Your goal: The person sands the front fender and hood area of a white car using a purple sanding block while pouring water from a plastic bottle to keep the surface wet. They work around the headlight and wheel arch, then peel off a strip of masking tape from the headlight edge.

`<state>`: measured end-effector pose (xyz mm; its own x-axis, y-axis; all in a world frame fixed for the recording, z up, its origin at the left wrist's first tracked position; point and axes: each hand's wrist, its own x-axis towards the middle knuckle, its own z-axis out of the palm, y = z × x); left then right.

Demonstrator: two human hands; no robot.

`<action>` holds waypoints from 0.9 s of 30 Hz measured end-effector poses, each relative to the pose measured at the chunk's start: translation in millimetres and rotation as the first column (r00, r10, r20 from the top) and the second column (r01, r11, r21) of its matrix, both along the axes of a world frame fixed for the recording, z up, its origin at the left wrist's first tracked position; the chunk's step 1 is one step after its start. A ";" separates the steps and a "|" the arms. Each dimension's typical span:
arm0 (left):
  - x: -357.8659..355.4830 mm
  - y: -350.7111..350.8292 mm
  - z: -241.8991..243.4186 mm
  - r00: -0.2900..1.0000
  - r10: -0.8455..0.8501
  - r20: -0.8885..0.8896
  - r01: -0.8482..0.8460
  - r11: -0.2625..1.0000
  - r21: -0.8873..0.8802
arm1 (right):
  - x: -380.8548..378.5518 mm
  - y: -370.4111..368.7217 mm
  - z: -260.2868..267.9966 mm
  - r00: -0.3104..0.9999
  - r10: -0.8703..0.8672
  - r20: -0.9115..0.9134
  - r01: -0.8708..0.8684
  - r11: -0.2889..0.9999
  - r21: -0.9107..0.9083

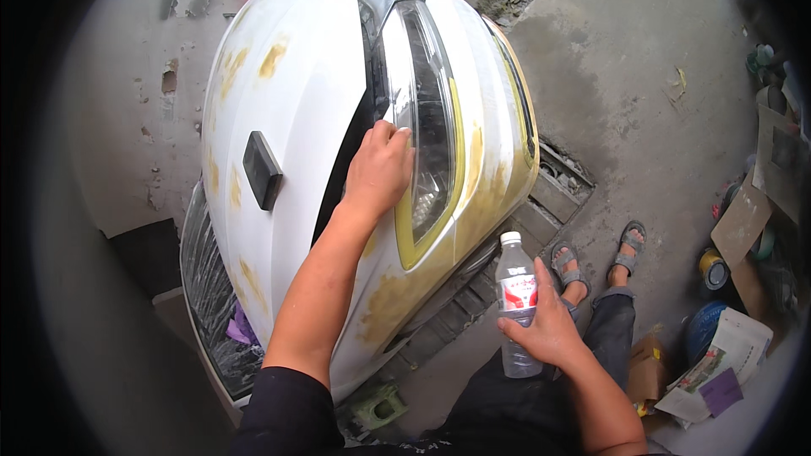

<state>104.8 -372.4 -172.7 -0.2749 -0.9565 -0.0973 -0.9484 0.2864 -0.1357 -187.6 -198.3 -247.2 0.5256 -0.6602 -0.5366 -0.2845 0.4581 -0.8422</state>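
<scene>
The front of a white car fills the middle of the view, its hood marked with tan sanded patches. My left hand rests at the inner edge of the headlight, beside the dark gap along the hood. Its fingers are curled and their tips are partly hidden, so anything pinched there cannot be made out. Yellow masking tape borders the lamp. My right hand grips a clear plastic bottle with a white cap, held upright beside the bumper. A dark sanding block lies on the hood.
A purple sheet or cloth lies by the streaky windshield. Slotted drain covers run below the bumper. To the right are cardboard pieces, a cardboard box and printed paper. A scuffed wall stands left.
</scene>
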 end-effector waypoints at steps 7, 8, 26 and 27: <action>-0.8 -11.6 10.1 0.999 0.007 0.048 -0.014 0.989 0.145 | -51.5 8.0 -16.9 0.997 0.052 -0.053 -0.048 0.996 0.075; -1.1 -13.8 10.1 0.998 0.019 0.064 -0.029 0.987 0.161 | -56.6 9.0 -18.3 0.997 0.051 -0.050 -0.048 0.997 0.065; -6.9 -20.7 14.4 0.982 0.120 0.149 -0.149 0.968 0.202 | -78.9 24.7 -35.0 0.996 0.015 -0.086 -0.017 0.999 -0.027; -9.7 -21.3 14.3 0.979 0.137 0.149 -0.165 0.967 0.197 | -77.8 25.2 -35.7 0.996 0.019 -0.088 -0.022 0.999 -0.034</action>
